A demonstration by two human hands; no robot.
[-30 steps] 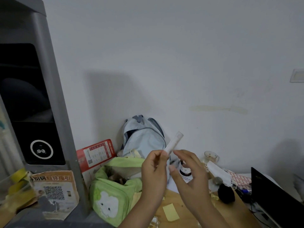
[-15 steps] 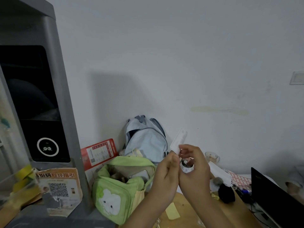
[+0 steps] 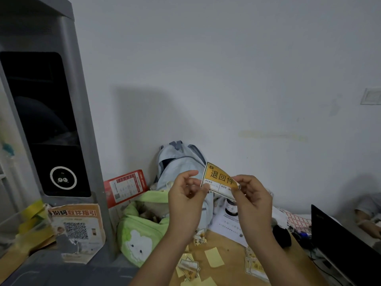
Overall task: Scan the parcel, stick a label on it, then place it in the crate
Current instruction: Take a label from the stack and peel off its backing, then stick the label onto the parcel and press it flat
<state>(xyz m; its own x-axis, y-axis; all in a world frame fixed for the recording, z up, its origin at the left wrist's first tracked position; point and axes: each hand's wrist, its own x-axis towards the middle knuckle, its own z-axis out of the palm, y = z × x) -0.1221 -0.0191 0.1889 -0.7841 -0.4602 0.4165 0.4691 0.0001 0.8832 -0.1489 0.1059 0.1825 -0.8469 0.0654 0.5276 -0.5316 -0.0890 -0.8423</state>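
The label (image 3: 219, 178), which a moment ago was showing only its thin white edge between the fingers, is now turned flat toward the camera, and both hands are sitting a little further apart. It is a small rectangular sticker of glossy paper, orange-yellow across the top with bold black characters, white and ruled into boxes along the bottom, its surface bowing slightly. The left hand (image 3: 186, 200) is pinching its lower left corner between thumb and forefinger, the other fingers curling loosely. The right hand (image 3: 253, 200) is pinching the right edge, thumb pressing on the front. The label is hanging in the air in front of a pale blue fabric backpack (image 3: 181, 164) that is leaning on the plain white wall. Below the hands, a wooden tabletop (image 3: 231, 271) is lying strewn with yellow backing scraps (image 3: 214, 256) and more printed stickers (image 3: 255, 265). A soft green bag (image 3: 140, 234) with a white cartoon face is slumping to the left, beside a tall grey kiosk (image 3: 55, 124) with a glossy black panel. A black laptop (image 3: 346, 246) is standing at the right
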